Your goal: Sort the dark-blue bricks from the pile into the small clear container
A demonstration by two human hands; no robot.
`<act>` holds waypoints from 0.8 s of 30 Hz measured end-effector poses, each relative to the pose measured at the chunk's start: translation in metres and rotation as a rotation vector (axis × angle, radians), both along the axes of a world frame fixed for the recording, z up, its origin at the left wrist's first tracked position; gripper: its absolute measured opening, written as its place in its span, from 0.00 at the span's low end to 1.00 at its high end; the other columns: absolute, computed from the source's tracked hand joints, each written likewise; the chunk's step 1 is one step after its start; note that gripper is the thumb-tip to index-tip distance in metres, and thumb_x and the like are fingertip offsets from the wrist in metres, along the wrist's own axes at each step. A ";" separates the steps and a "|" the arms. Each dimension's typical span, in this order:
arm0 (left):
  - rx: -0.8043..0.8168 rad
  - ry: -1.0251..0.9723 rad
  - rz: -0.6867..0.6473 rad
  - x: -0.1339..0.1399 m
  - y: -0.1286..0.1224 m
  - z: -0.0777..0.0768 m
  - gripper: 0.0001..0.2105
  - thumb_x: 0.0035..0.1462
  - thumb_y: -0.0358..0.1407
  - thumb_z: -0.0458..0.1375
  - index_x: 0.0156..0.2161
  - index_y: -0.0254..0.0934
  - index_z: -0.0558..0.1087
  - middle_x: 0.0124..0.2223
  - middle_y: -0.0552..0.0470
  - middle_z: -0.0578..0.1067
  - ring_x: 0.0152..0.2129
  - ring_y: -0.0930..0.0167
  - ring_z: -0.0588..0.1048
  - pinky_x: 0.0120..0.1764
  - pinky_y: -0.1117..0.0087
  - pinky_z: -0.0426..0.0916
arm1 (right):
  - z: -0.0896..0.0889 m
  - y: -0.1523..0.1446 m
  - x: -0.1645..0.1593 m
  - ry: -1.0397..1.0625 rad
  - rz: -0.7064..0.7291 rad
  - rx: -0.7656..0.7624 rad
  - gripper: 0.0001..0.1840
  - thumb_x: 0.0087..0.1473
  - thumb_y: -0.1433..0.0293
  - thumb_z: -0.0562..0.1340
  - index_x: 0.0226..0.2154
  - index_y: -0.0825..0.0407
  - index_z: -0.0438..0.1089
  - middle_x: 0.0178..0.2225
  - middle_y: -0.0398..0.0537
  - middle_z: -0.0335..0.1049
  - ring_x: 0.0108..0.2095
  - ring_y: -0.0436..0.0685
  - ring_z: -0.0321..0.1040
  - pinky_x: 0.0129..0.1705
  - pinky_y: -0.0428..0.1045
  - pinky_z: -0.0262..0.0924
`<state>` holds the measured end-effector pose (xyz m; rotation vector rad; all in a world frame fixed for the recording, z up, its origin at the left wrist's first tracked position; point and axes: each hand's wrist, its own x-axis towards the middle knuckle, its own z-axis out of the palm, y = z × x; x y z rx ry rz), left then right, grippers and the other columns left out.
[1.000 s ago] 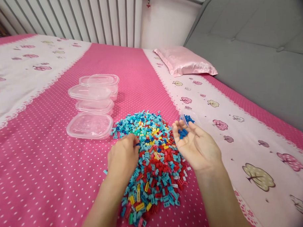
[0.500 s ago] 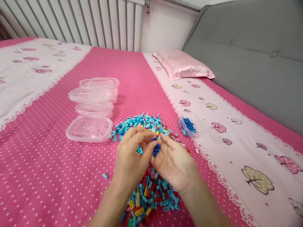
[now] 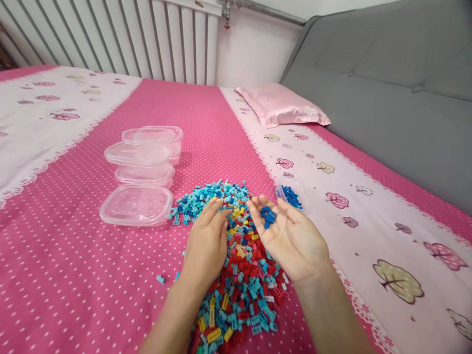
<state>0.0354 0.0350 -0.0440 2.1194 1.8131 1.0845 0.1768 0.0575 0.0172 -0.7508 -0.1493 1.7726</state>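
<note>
My right hand [image 3: 292, 236] is palm up and slightly cupped, with several dark blue building bricks [image 3: 268, 217] lying on its fingers. To its left, my left hand [image 3: 208, 240] hovers over the heap of small building bricks [image 3: 243, 260], back of the hand toward me, its fingers stretched forward and holding nothing that I can see. Light blue bricks gather at the far side of the heap; red, yellow and teal ones lie nearer. Just beyond my right fingers stands a small clear tub [image 3: 280, 191] with blue bricks [image 3: 292, 197] inside, partly hidden by the hand.
Several clear plastic containers [image 3: 136, 205] stand in a row left of the heap. A loose light blue brick [image 3: 160, 279] lies on the pink dotted bedspread [image 3: 82, 254]. Farther back are a pink pillow [image 3: 281, 105], a grey headboard [image 3: 386, 94] and a white radiator [image 3: 159, 37].
My hands have separated from each other. The right hand has moved right toward the tub, carrying the blue bricks; the left has come off them and its fingers now point over the heap.
</note>
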 end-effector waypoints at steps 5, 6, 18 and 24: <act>-0.127 0.167 -0.073 0.007 -0.002 -0.009 0.18 0.60 0.33 0.43 0.52 0.37 0.66 0.61 0.46 0.59 0.61 0.60 0.47 0.57 0.49 0.53 | -0.002 0.002 0.001 0.002 -0.003 0.004 0.10 0.59 0.74 0.49 0.32 0.58 0.64 0.32 0.50 0.67 0.40 0.52 0.69 0.47 0.47 0.66; -0.142 0.186 -0.066 0.008 -0.002 -0.011 0.18 0.60 0.33 0.43 0.53 0.37 0.65 0.61 0.45 0.58 0.61 0.59 0.47 0.56 0.48 0.53 | -0.002 0.002 0.001 0.001 -0.006 0.002 0.10 0.59 0.75 0.49 0.32 0.58 0.64 0.32 0.50 0.67 0.39 0.51 0.69 0.47 0.47 0.66; -0.082 0.171 0.014 0.007 0.000 -0.018 0.17 0.58 0.35 0.49 0.50 0.32 0.69 0.55 0.40 0.65 0.57 0.58 0.56 0.56 0.53 0.55 | -0.005 0.004 -0.002 -0.023 -0.007 -0.035 0.10 0.58 0.74 0.50 0.32 0.59 0.65 0.32 0.50 0.67 0.39 0.51 0.69 0.47 0.47 0.66; -0.081 0.103 0.023 0.007 0.001 -0.014 0.16 0.59 0.35 0.47 0.48 0.32 0.71 0.52 0.38 0.64 0.53 0.60 0.61 0.54 0.57 0.60 | -0.006 0.003 -0.004 -0.027 -0.002 -0.034 0.10 0.59 0.74 0.50 0.32 0.59 0.64 0.32 0.49 0.67 0.38 0.50 0.69 0.48 0.48 0.65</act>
